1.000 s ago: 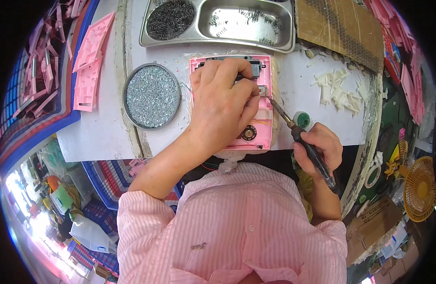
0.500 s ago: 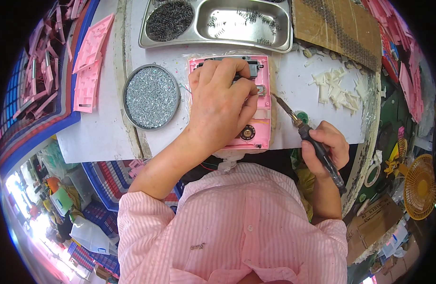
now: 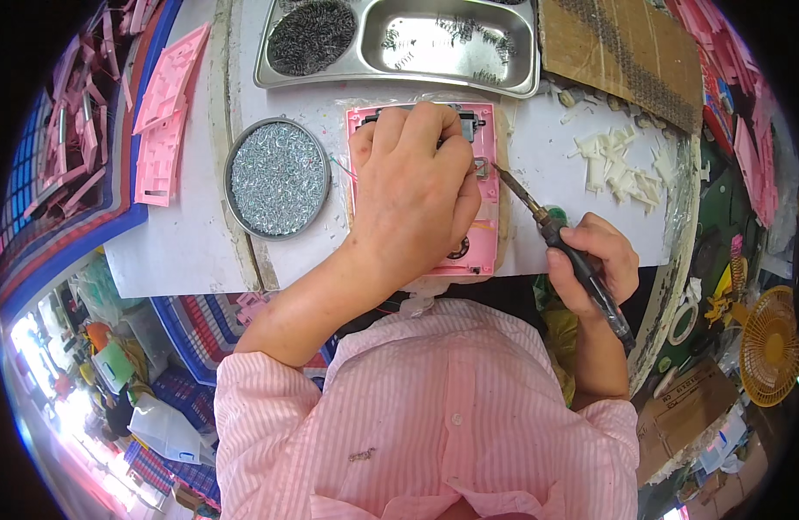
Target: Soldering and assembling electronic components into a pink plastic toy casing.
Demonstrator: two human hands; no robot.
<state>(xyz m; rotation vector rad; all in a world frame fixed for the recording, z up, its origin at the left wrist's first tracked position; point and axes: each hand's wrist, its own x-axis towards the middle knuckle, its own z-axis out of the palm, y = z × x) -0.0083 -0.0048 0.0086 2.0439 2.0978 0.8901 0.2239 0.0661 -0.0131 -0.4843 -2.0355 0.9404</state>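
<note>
A pink plastic housing (image 3: 483, 241) with small parts fitted inside lies in front of me at the table's front edge. My left hand (image 3: 414, 178) reaches over it, fingers bent down and closed; whatever they pinch is hidden beneath them. A round black part (image 3: 459, 249) partly shows below that hand. In my right hand (image 3: 596, 262) is a soldering iron (image 3: 581, 270) with a black handle, gripped like a pen. Its thin tip points up and left, at the housing's right edge near a small metal part (image 3: 481, 168). Whether it touches cannot be seen.
A round dish of small silvery screws (image 3: 278, 178) stands left of the housing. Behind lies a steel tray (image 3: 451, 82) with dark springs. White plastic pieces (image 3: 620, 169) and a cardboard sheet (image 3: 620, 56) lie to the right. Pink panels (image 3: 167, 130) lie at the left, beside a blue crate (image 3: 91, 247).
My left hand has shifted slightly right and now covers more of the round black part. The soldering iron has moved a little left, bringing its tip nearer the small metal part.
</note>
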